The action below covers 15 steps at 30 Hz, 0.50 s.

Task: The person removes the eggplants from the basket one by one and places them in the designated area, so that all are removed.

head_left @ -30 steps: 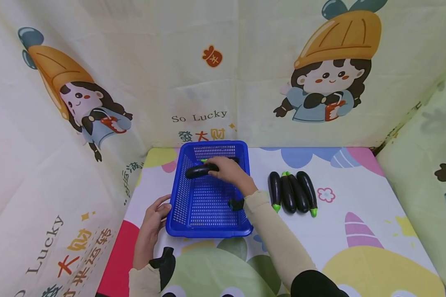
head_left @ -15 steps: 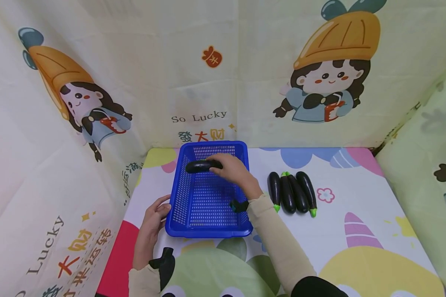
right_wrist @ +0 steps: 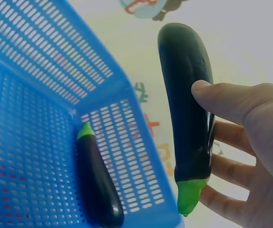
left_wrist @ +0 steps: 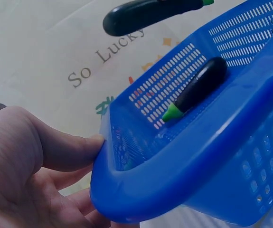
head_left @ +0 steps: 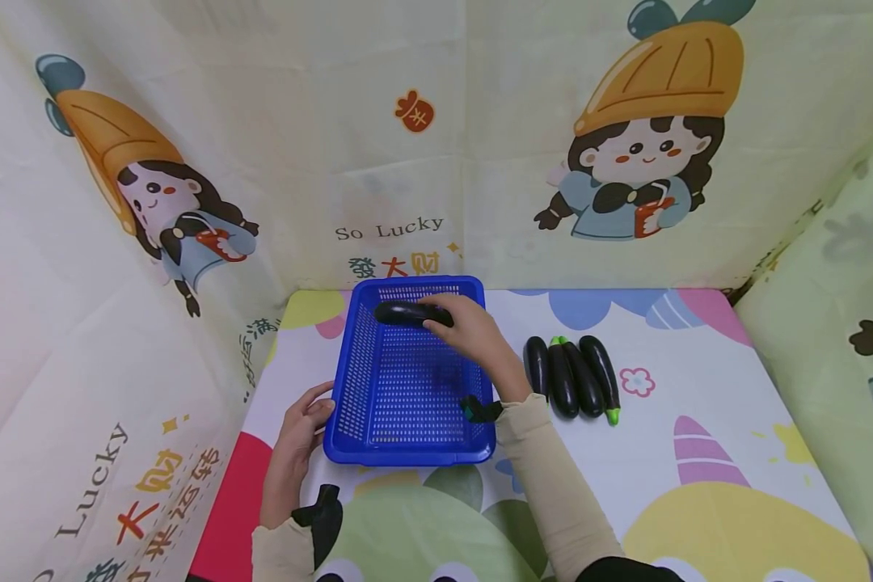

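Note:
My right hand [head_left: 476,335] grips a dark purple eggplant [head_left: 402,313] above the far end of the blue plastic basket [head_left: 407,456]. The right wrist view shows the thumb on one side of this eggplant [right_wrist: 183,104] and the fingers behind it, its green stem end pointing down. Inside the basket, along the far wall, lies another eggplant [right_wrist: 98,180]; in the head view the held one hides it. At the basket's left side, my left hand [head_left: 301,436] holds the rim, the thumb [left_wrist: 74,149] against the edge and the other fingers partly hidden below.
Several eggplants [head_left: 575,380] lie side by side on the table to the right of the basket. A colourful printed cloth [head_left: 698,364] covers the tabletop. Cartoon-printed curtains [head_left: 509,162] stand close behind the table and at both sides.
My right hand has carried the eggplant toward the far end of the basket and slightly right. The eggplant behind it has become hidden. My left hand and the basket have stayed put.

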### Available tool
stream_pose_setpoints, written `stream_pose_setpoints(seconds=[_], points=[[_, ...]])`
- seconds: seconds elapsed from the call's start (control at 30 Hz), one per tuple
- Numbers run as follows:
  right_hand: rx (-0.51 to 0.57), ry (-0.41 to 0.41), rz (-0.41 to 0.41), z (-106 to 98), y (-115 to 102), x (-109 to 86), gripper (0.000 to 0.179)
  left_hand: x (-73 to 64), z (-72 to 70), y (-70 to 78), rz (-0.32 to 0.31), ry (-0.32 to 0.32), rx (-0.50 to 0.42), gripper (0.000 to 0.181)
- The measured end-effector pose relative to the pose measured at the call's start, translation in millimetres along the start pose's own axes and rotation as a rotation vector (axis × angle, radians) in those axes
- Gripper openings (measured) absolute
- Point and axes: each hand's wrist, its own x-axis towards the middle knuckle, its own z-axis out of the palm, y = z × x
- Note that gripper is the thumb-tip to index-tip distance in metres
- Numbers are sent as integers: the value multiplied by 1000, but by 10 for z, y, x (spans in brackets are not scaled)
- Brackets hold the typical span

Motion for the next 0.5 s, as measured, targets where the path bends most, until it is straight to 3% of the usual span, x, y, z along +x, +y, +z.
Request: stream_pose_setpoints(seconds=[0.5], points=[[27,121,136,-202,28,-274,45,-23,3,11,5,4,16,46]])
